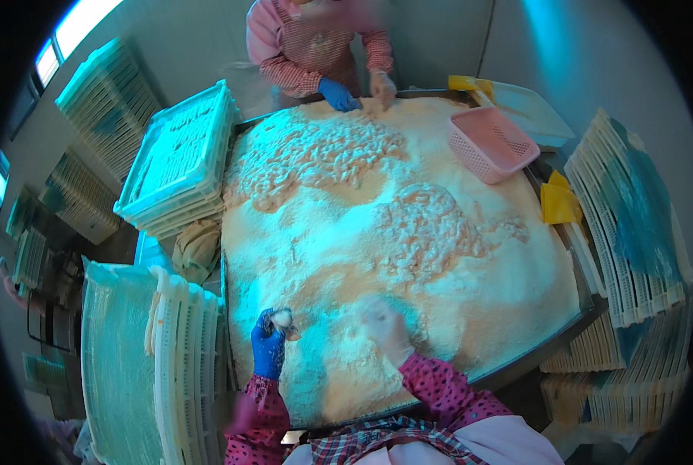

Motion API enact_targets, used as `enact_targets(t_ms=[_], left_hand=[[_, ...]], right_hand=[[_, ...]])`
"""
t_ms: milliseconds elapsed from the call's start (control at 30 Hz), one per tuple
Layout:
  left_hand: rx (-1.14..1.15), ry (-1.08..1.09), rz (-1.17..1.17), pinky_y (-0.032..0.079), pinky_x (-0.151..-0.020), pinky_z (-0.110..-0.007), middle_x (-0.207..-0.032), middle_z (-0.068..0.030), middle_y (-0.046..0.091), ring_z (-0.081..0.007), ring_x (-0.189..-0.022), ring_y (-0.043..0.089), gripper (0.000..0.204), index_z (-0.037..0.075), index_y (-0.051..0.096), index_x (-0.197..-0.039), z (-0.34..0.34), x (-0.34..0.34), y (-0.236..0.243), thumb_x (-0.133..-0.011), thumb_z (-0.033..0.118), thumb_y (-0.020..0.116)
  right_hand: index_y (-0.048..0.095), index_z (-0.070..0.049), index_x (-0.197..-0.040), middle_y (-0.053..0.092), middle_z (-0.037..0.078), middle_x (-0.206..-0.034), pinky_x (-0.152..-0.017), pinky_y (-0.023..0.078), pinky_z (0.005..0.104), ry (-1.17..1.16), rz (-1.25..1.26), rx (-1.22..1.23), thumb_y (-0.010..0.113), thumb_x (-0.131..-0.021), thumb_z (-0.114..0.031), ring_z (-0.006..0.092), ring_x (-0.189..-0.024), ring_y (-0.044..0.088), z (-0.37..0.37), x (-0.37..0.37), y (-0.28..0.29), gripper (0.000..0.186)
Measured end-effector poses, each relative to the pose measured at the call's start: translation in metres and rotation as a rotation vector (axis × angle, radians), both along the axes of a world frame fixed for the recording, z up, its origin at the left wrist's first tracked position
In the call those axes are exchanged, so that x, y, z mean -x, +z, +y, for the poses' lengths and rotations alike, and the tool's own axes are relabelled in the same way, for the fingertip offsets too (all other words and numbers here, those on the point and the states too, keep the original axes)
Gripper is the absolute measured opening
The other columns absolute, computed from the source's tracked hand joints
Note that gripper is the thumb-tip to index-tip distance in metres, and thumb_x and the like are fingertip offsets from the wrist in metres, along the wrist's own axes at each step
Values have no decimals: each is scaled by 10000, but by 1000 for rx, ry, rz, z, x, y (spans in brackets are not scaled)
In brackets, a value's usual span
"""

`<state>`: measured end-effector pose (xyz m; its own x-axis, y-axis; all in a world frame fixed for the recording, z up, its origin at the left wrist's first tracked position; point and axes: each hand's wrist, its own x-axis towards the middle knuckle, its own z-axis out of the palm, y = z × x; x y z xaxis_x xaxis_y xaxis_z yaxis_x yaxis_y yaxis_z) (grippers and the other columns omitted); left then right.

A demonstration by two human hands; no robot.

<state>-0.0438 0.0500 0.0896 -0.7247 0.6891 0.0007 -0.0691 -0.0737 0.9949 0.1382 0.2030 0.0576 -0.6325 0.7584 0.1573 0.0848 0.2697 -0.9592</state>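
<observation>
My left hand (268,345), in a blue glove dusted with crumbs, is closed on a small pale crumb-coated piece (283,318). It is held just above the bed of pale crumbs (323,271) that covers the large table. My right hand (387,328), in a whitish glove, is over the crumbs to the right. Motion smears its fingers, so I cannot tell whether it holds anything. Beyond my hands, many small pale pieces lie in a heap (431,232) at the middle right, and a larger heap (315,151) spreads at the far left.
Across the table, a co-worker's blue-gloved hand (338,94) works at the crumbs. A pink basket (495,143) sits at the far right, near a yellow-ended tool (561,200). Stacked trays (174,167) crowd the left edge, with more upright trays (183,364) nearer me and racks (625,225) at right.
</observation>
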Motion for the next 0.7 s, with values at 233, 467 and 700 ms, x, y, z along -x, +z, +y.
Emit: enact_targets(t_ms=[233, 467, 700], left_hand=[[675, -435, 737, 505, -690, -341, -892, -132, 637, -258, -761, 624, 467, 138, 514, -1280, -27, 5, -15, -847, 250, 647], [475, -319, 1003, 483, -759, -357, -990, -125, 627, -303, -867, 599, 360, 83, 593, -1127, -3, -32, -47, -780, 134, 676], [-126, 59, -210, 462, -839, -328, -1097, -81, 603, -182, -928, 595, 180, 51, 619, -1023, -18, -23, -37, -879, 154, 588]], right_hand=[[619, -75, -1074, 661, 110, -926, -706, 507, 376, 293, -591, -433, 612, -825, -254, 286, -794, 633, 17, -18, 1, 307], [666, -78, -1015, 662, 94, -960, -766, 487, 378, 186, -436, -819, 623, -818, -202, 250, -849, 614, 0, -1, -26, 237], [653, -105, -996, 649, 59, -964, -763, 476, 385, 83, -156, -547, 619, -804, -181, 260, -850, 604, 15, -3, 28, 209]])
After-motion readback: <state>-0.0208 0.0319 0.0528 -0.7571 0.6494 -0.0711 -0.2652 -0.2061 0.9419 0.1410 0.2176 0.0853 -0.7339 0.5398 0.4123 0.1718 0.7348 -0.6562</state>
